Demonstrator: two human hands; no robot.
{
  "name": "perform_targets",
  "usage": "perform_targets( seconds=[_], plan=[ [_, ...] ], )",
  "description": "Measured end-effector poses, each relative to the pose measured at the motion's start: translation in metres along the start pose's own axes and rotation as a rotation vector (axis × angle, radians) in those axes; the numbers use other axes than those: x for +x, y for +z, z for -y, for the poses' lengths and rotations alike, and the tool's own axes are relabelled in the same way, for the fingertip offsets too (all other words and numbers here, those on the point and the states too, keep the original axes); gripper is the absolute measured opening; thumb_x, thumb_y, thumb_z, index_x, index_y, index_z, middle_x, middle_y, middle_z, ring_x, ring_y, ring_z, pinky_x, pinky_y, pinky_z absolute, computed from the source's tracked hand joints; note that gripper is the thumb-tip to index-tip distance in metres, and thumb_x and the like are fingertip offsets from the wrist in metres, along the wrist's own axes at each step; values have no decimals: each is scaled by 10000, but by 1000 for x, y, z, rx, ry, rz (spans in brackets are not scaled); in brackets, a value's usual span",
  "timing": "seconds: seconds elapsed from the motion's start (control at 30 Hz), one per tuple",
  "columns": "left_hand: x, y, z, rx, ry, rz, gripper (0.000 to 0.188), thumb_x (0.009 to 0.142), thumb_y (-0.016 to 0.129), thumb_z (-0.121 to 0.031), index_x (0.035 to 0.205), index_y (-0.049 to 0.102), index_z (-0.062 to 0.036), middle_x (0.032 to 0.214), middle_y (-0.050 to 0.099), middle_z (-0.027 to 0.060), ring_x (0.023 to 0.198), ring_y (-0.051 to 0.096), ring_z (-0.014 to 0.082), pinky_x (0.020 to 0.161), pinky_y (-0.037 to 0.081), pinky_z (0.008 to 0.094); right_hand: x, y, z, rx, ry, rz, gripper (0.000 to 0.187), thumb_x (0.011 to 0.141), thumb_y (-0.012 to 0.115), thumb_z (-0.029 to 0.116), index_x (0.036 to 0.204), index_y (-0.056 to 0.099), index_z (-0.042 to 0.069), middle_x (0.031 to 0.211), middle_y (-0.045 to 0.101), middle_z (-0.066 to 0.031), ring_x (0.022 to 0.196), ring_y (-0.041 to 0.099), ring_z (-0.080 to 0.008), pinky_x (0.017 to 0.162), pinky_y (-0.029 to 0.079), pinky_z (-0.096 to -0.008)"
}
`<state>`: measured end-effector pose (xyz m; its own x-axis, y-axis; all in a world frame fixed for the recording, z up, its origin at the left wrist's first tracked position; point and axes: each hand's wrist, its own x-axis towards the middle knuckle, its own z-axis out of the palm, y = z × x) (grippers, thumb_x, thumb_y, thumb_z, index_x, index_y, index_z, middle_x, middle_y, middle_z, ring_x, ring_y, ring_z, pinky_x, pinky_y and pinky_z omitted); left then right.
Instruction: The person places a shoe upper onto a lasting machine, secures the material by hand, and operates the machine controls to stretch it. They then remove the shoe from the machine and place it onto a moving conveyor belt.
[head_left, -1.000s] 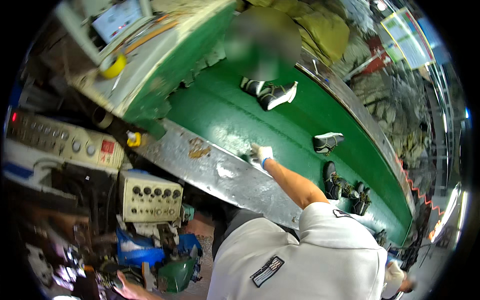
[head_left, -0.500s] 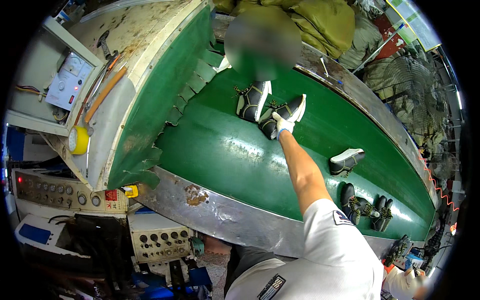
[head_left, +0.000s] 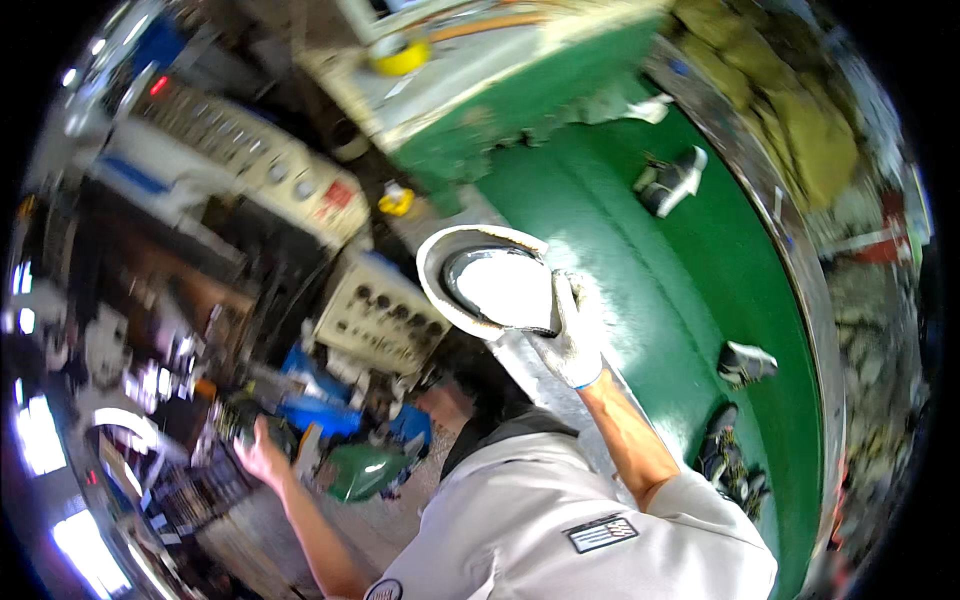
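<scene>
My right hand (head_left: 573, 338), in a white glove, grips a black shoe (head_left: 455, 285) with a wide white collar, raised over the near metal edge of the green conveyor belt. Its opening faces me, and the inside shines bright white. My bare left hand (head_left: 264, 458) reaches out to the lower left, thumb and fingers apart, beside a dark object too blurred to name. Another black-and-white shoe (head_left: 670, 182) lies far up the belt, and a further shoe (head_left: 745, 365) rests to the right. Several dark shoes (head_left: 725, 450) sit together nearer to me.
A green conveyor belt (head_left: 610, 240) runs along my right, with a metal rim. Control boxes with knobs (head_left: 385, 315) stand at the left. Yellow tape (head_left: 400, 55) lies on the machine top. Blue and green items (head_left: 365, 470) are low by my left arm. Yellowish sacks (head_left: 770, 120) line the far side.
My right hand has lifted the shoe off the belt and brought it close. My view has turned left, and my left hand has come into sight.
</scene>
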<state>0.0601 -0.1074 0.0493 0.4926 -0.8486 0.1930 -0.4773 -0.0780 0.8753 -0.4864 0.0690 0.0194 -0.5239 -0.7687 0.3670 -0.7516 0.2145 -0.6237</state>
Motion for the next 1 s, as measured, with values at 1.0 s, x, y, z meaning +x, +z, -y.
perform_targets(
  seconds=[1.0],
  plan=[
    [-6, -64, -15, -482, -246, 218, 544, 1025, 619, -172, 1489, 408, 19, 1220, 649, 103, 1047, 621, 122, 918, 503, 281, -63, 246, 377, 1501, 801, 1303, 499, 1008, 623, 397, 1291, 603, -14, 1180, 704, -121, 995, 721, -214, 882, 602, -385]
  ],
)
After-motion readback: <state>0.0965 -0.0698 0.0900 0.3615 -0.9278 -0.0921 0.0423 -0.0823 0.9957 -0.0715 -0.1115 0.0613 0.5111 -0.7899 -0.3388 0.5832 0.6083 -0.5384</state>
